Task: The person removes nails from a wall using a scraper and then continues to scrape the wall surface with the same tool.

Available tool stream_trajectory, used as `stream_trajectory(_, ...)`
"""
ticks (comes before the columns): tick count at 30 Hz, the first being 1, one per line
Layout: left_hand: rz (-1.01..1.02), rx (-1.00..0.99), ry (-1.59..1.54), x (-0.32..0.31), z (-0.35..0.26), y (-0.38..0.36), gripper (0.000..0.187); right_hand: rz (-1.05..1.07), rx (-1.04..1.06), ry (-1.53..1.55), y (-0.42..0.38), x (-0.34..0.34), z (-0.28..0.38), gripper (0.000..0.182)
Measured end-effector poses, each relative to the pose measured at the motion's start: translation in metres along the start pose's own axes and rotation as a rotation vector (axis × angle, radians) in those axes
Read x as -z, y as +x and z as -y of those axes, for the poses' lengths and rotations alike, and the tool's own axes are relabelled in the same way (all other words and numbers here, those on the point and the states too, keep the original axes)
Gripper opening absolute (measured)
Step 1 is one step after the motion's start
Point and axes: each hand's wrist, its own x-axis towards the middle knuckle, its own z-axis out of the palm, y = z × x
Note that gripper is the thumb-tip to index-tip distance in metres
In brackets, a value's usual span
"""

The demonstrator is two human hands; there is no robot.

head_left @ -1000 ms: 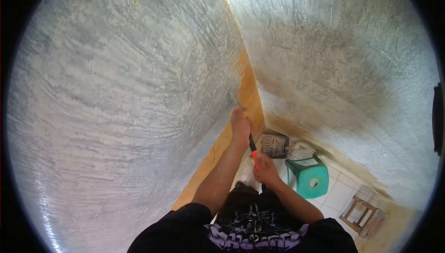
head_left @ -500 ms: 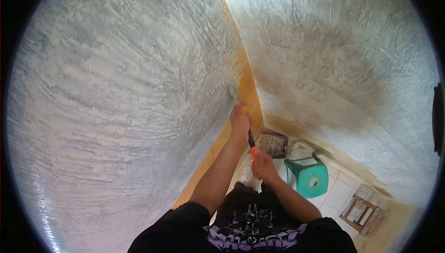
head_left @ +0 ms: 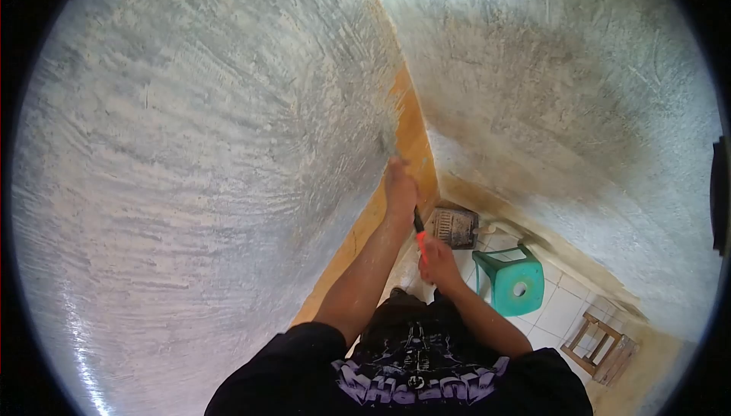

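Observation:
Both hands are wrapped round a long-handled scraper [head_left: 419,222] with a black and orange handle. My left hand [head_left: 400,190] grips it higher up, close to the blade end. Farther down, my right hand [head_left: 439,262] is closed on the orange butt of the handle. The grey blade [head_left: 386,144] is blurred and lies against the left wall, at the border between rough grey-white coating [head_left: 228,134] and a bare orange-yellow strip [head_left: 412,130] along the corner.
A coated right wall [head_left: 548,104] meets the left one at the corner. On the tiled floor stand a green plastic stool [head_left: 506,292] and a small wooden stool [head_left: 601,351]. A dirty paint tray [head_left: 455,228] lies in the corner, a roller-like tool [head_left: 487,229] beside it.
The view has shifted slightly, so the stools, tray and hands appear a little higher and farther right. Both hands keep their grip on the scraper, its blade still near the strip's edge.

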Motion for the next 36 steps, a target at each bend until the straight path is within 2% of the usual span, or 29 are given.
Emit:
stream_trajectory(1, 0.015, 0.022, -0.022, 0.005, 0.003, -0.006, 0.046, -0.001, -0.011, -0.034, -0.005, 0.000, -0.003, 0.046)
stream_trajectory(4, 0.070, 0.085, -0.080, 0.023, 0.008, -0.019, 0.045, 0.183, -0.157, 0.186, -0.021, 0.007, 0.000, 0.046)
stream_trajectory(6, 0.137, 0.109, -0.134, 0.018, 0.002, -0.021, 0.044, 0.305, -0.223, 0.494, -0.022, 0.011, -0.001, 0.048)
stream_trajectory(10, 0.208, 0.088, 0.199, 0.005, -0.010, -0.014, 0.034, 0.497, -0.340, 0.971, -0.012, 0.019, -0.017, 0.053)
stream_trajectory(13, 0.172, -0.005, 0.393, 0.003, -0.009, -0.011, 0.028, 0.319, -0.378, 0.870, -0.007, 0.017, -0.012, 0.053)
stream_trajectory(16, 0.091, -0.066, 0.532, 0.003, -0.007, -0.009, 0.028, 0.205, -0.443, 0.613, -0.007, 0.004, 0.001, 0.053)
stream_trajectory(19, 0.075, -0.076, 0.526, 0.011, 0.000, -0.004, 0.029, 0.280, -0.425, 0.633, -0.004, 0.011, -0.004, 0.054)
stream_trajectory(24, 0.114, -0.100, 0.605, 0.008, -0.005, 0.006, 0.031, 0.247, -0.430, 0.644, 0.002, -0.001, 0.003, 0.054)
stream_trajectory(27, 0.064, -0.271, 0.703, 0.010, 0.030, 0.036, 0.030, 0.227, -0.440, 0.630, 0.002, 0.006, 0.010, 0.054)
stream_trajectory(30, 0.042, -0.238, 0.691, 0.021, 0.047, 0.032, 0.030, 0.264, -0.487, 0.640, -0.008, 0.011, 0.003, 0.054)
stream_trajectory(33, 0.098, -0.101, 0.588, 0.010, 0.012, 0.006, 0.031, 0.297, -0.505, 0.651, -0.001, 0.014, 0.003, 0.055)
stream_trajectory(36, 0.092, -0.039, 0.538, -0.003, 0.001, 0.014, 0.030, 0.290, -0.492, 0.634, 0.005, 0.021, 0.008, 0.055)
